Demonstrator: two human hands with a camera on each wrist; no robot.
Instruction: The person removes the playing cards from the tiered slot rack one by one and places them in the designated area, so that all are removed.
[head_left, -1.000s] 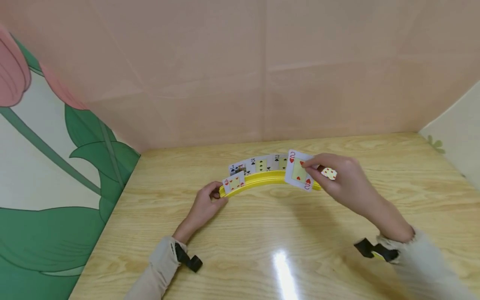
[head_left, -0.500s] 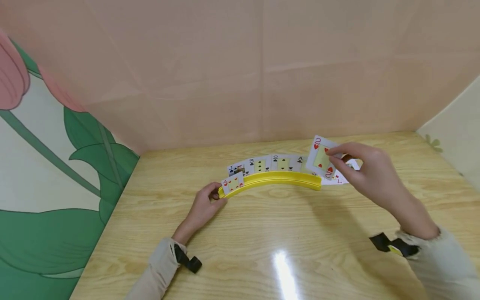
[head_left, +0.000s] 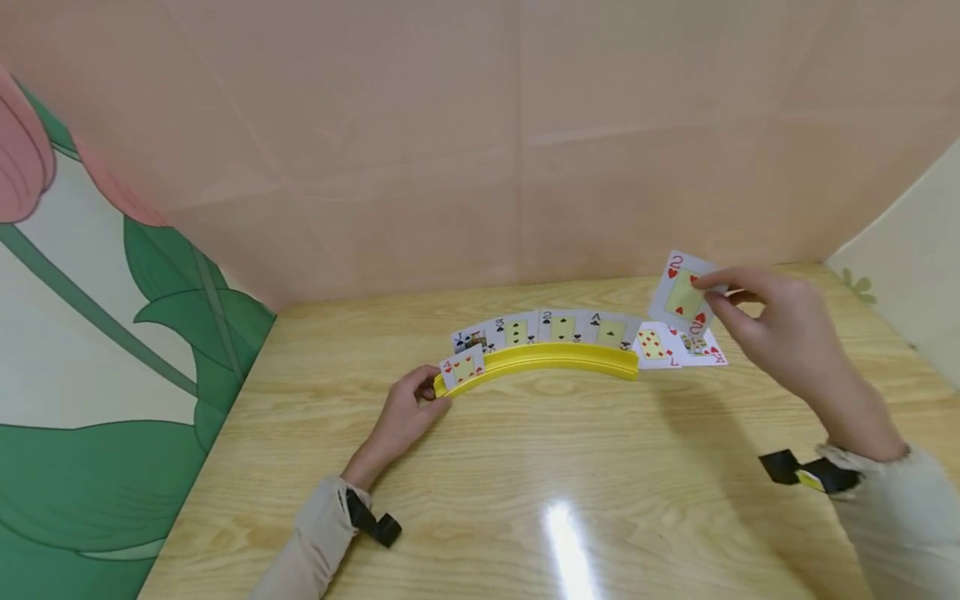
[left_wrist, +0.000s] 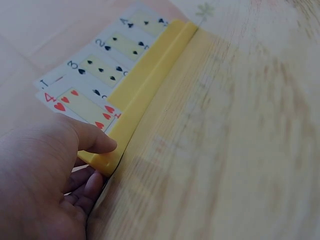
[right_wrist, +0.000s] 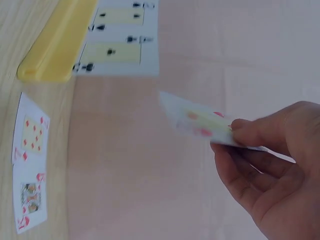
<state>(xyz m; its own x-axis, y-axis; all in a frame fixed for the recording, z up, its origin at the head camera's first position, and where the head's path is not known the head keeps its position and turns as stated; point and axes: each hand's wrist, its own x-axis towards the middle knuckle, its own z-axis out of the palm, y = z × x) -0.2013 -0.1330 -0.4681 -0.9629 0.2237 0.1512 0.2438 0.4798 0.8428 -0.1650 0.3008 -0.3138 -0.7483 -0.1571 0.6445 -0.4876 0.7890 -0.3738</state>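
Note:
A curved yellow card holder stands on the table. My left hand grips its left end, with the thumb on the front side in the left wrist view. Right above that thumb, a four of hearts stands in the front slot. The back row holds several cards: a jack, a three of spades, a two of spades and a black ace. My right hand pinches a two of hearts by its right edge, raised to the right of the holder.
Past the holder's right end, a seven of diamonds and a king lie face up, one beside the other. The wooden table ends at a pinkish wall behind. A flower-patterned panel borders the left side.
My right hand has carried the two of hearts to the right and away from the holder, uncovering the ace and the cards lying on the table. The left hand stays at the holder's end.

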